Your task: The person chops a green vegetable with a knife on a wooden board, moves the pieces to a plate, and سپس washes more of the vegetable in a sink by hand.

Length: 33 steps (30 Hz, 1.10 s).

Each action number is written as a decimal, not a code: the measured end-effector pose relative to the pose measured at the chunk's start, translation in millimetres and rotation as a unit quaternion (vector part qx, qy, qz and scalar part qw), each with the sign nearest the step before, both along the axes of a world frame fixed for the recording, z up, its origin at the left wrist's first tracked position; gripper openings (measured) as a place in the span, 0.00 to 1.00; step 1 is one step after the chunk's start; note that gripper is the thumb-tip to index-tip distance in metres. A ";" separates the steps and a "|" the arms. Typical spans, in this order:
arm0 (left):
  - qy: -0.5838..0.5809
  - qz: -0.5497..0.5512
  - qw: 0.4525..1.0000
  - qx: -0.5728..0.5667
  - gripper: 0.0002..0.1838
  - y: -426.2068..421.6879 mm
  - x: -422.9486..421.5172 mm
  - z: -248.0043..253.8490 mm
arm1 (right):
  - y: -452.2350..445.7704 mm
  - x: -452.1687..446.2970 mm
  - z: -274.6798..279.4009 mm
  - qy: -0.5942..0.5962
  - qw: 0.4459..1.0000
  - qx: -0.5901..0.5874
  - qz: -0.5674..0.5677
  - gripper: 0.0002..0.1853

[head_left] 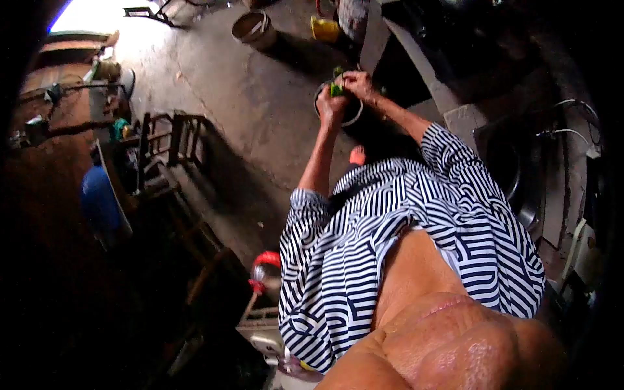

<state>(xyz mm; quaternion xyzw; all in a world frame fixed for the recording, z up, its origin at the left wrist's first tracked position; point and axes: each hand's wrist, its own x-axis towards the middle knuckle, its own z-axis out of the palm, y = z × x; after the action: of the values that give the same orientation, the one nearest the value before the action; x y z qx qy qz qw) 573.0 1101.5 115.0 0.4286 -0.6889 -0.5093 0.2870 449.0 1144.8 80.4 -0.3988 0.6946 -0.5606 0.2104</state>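
My left hand (pixel 332 108) is closed around a bright green piece (pixel 336 89), which looks like a vegetable or leaves; its exact kind is too small to make out. Just to the right, my right hand (pixel 359 86) has its fingers bent and pressed together at the top of the same green piece. Both hands are above a round container with a pale rim (pixel 355 116), which stands low in front of me. Its inside is dark and mostly hidden by my hands and forearms.
A bucket (pixel 252 32) with something pale in it stands farther ahead on the concrete floor (pixel 221 84), near a yellow object (pixel 325 29). Wooden chairs (pixel 175 140) and a blue object (pixel 101 198) are at the left. Dark ledges (pixel 422 65) run along the right.
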 end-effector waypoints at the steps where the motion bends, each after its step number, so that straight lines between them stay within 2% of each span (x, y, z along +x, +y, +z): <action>1: -0.039 -0.013 0.998 -0.047 0.14 0.8 6.9 0.5 | 0.6 -13.8 0.3 -0.033 0.990 0.102 0.092 0.14; 3: -0.068 -0.117 0.985 -0.103 0.15 -8.8 22.4 -7.6 | 13.9 -21.6 47.6 -0.108 0.948 0.229 0.191 0.14; 4: -0.065 -0.121 0.984 -0.112 0.15 -9.4 23.1 -0.2 | 15.0 -24.7 50.3 -0.111 0.940 0.232 0.223 0.13; 6: -0.243 -0.202 0.923 -0.221 0.16 -13.0 24.9 14.5 | 14.0 -28.1 58.2 -0.107 0.921 0.254 0.275 0.12; 7: -0.241 -0.235 0.912 -0.234 0.17 -15.2 26.3 22.6 | 14.6 -30.3 59.7 -0.103 0.923 0.245 0.277 0.12; 9: -0.226 -0.251 0.900 -0.275 0.16 -14.2 25.7 35.4 | 9.6 -32.5 62.8 -0.070 0.899 0.246 0.354 0.12; 11: -0.257 -0.263 0.889 -0.274 0.16 -19.5 24.4 30.6 | 6.0 -32.8 58.7 -0.115 0.890 0.224 0.380 0.11; 13: -0.230 -0.285 0.886 -0.283 0.16 -27.7 25.6 9.1 | 12.4 -26.2 63.4 -0.152 0.900 0.216 0.347 0.11; 18: -0.251 -0.330 0.883 -0.218 0.13 -12.9 30.8 32.3 | 26.0 -19.0 41.4 -0.155 0.911 0.280 0.261 0.12; 19: -0.268 -0.339 0.869 -0.241 0.14 -11.8 29.5 27.1 | 30.2 -16.0 42.6 -0.156 0.915 0.281 0.245 0.12; 21: -0.229 -0.333 0.879 -0.253 0.14 -11.3 32.2 19.5 | 31.4 -12.5 40.4 -0.144 0.921 0.271 0.242 0.16; 23: -0.218 -0.333 0.882 -0.251 0.14 -11.9 33.4 10.8 | 35.3 -2.3 48.8 -0.004 0.933 0.306 0.190 0.19; 24: -0.204 -0.331 0.888 -0.248 0.14 -12.8 33.8 8.8 | 35.8 -1.7 42.0 -0.006 0.934 0.298 0.196 0.21; 29: -0.218 -0.340 0.887 -0.225 0.14 -15.1 37.2 16.2 | 35.6 6.2 27.0 -0.025 0.933 0.307 0.187 0.17; 31: -0.230 -0.340 0.886 -0.216 0.14 -20.9 37.1 8.0 | 31.7 10.2 25.6 0.040 0.945 0.267 0.182 0.16; 33: -0.232 -0.348 0.872 -0.255 0.14 -28.4 38.1 -8.0 | 31.2 12.1 16.4 0.042 0.951 0.258 0.163 0.12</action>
<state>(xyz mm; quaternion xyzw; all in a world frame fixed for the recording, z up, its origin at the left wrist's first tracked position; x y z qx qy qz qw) 611.2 1073.1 106.9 0.1786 -0.9463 -0.2684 0.0224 461.1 1176.0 96.8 -0.4620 0.7490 -0.3032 0.3655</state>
